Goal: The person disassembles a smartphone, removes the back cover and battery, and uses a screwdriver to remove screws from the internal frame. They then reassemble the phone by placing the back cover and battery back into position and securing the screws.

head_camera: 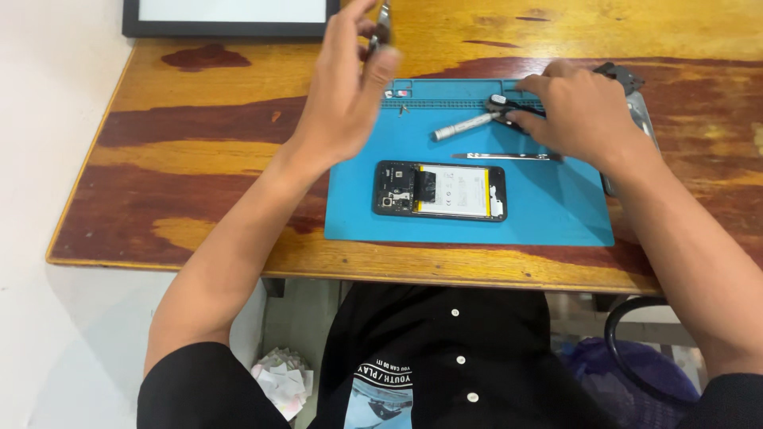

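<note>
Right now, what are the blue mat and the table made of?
The blue mat looks like soft rubber or silicone: matte, flat, with moulded ridges along its far edge. The table looks like varnished wood: shiny, with streaky brown and yellow grain.

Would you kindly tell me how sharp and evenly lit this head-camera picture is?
Head view: bright, even light with soft shadows; the opened phone on the blue mat is sharp; the raised left hand is slightly motion-blurred; mild sheen on the wooden table.
</note>
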